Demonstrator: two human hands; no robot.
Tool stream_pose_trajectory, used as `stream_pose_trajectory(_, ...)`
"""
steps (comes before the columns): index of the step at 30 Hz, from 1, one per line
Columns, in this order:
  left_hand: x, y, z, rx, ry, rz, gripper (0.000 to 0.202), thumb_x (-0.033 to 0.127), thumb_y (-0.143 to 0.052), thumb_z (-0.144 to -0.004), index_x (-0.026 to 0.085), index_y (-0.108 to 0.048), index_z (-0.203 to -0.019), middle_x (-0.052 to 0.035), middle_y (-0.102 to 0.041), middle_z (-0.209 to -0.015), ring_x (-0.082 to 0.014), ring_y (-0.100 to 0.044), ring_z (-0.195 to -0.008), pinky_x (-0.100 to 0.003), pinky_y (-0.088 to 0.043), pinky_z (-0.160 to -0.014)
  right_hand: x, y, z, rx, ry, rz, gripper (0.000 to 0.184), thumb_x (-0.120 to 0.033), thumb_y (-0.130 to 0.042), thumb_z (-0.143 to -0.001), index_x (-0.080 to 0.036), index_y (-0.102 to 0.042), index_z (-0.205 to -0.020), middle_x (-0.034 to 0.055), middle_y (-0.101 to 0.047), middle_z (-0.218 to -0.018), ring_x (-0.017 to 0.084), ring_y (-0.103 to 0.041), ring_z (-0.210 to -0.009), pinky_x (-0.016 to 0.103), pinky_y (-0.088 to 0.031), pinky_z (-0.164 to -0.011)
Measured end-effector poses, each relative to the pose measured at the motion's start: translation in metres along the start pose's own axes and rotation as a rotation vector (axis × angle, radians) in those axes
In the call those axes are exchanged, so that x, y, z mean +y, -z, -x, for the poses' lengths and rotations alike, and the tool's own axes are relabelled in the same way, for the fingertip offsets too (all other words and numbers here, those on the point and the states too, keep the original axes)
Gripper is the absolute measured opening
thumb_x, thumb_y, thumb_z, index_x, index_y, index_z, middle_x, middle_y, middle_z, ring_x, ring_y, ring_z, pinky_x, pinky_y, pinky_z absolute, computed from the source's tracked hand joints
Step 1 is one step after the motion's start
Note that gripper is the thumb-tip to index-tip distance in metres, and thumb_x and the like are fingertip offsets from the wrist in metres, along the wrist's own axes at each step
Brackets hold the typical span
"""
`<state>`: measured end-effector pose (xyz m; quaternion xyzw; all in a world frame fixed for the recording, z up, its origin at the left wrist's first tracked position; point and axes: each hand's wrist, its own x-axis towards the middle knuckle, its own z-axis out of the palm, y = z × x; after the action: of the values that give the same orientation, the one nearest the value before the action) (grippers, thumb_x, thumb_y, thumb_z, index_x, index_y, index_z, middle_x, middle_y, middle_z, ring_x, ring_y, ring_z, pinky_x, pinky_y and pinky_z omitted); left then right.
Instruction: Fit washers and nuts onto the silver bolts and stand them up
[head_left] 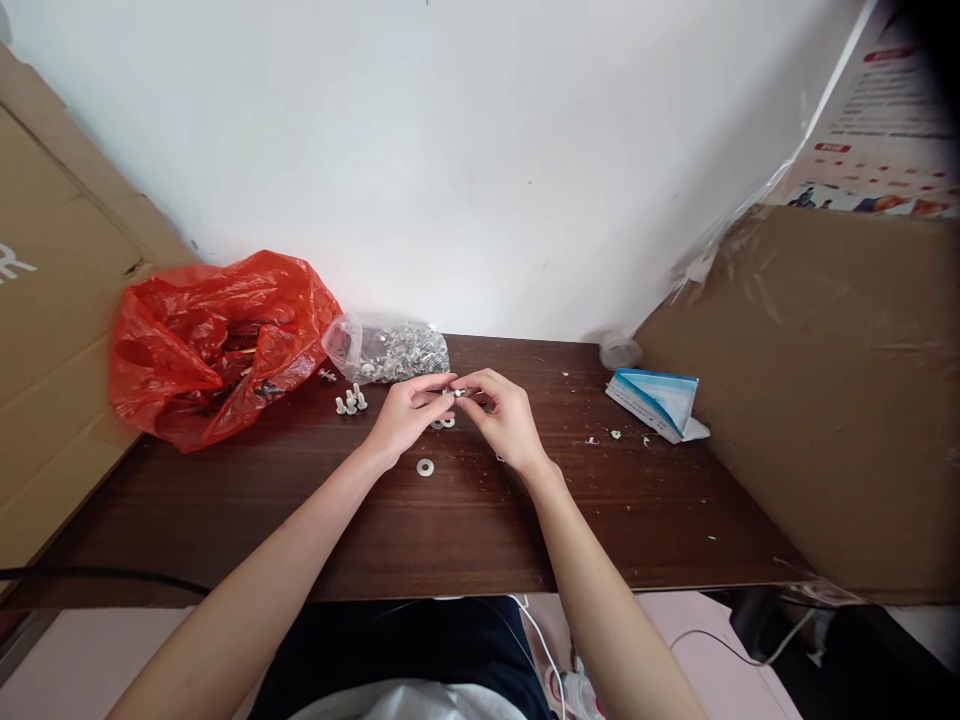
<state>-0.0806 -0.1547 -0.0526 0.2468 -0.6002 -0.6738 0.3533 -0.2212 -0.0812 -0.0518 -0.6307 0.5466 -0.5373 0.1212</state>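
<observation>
Small silver metal piece (455, 392): centre of frame, a little above the middle. Held level, off the table, pinched at either end by the fingertips of the left hand (409, 412) and the right hand (504, 415). Mostly covered by fingers; exact shape too small to tell. Pair of washers (443, 424): flat, side by side, just below it. Lone washer (425, 467): flat, lower, beside the left wrist.
</observation>
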Motion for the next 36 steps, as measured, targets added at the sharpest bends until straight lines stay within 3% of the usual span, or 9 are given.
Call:
stream_pose_trajectory(9, 0.0002, 0.0031, -0.0009, 0.045, -0.018, -0.017, 0.031, 0.027, -0.076, -0.068, 0.010, -0.068, -0.092, -0.0085, -0.070, -0.092, -0.0191, -0.066, -0.086, -0.038, -0.057, -0.083, 0.0006, -0.0018, 0.0002, 0.003, 0.006, -0.006, 0.015, -0.016, -0.055, -0.083, -0.020, -0.067, -0.091, 0.0053, -0.064, -0.096, 0.014, -0.062, -0.080, 0.029, -0.053, -0.072)
stream_pose_trajectory(17, -0.0009, 0.0017, -0.0004, -0.004, -0.025, -0.062, 0.043, 0.019, -0.074, -0.067, 0.011, -0.063, -0.108, -0.0116, -0.066, -0.106, -0.0240, -0.063, -0.099, -0.040, -0.057, -0.082, 0.0010, -0.0044, 0.0013, -0.006, 0.023, -0.040, 0.015, -0.014, -0.054, -0.083, -0.020, -0.066, -0.091, 0.0044, -0.063, -0.096, 0.014, -0.063, -0.081, 0.028, -0.054, -0.075)
stream_pose_trajectory(23, -0.0030, 0.0006, -0.0008, -0.002, -0.002, 0.005, 0.041, 0.022, -0.074, -0.069, 0.009, -0.065, -0.106, -0.0117, -0.069, -0.104, -0.0232, -0.065, -0.096, -0.040, -0.055, -0.085, -0.0002, -0.0048, 0.0018, -0.007, 0.030, -0.008, 0.015, -0.016, -0.053, -0.084, -0.021, -0.066, -0.090, 0.0049, -0.064, -0.095, 0.015, -0.062, -0.080, 0.029, -0.053, -0.073)
stream_pose_trajectory(36, -0.0001, 0.0006, 0.0002, 0.013, 0.024, 0.036, 0.041, 0.026, -0.078, -0.066, 0.010, -0.068, -0.102, -0.0109, -0.069, -0.101, -0.0212, -0.065, -0.090, -0.037, -0.057, -0.079, -0.0048, -0.0033, 0.0014, -0.010, 0.068, 0.023, 0.016, -0.014, -0.053, -0.084, -0.021, -0.066, -0.090, 0.0038, -0.063, -0.092, 0.014, -0.060, -0.078, 0.029, -0.052, -0.074)
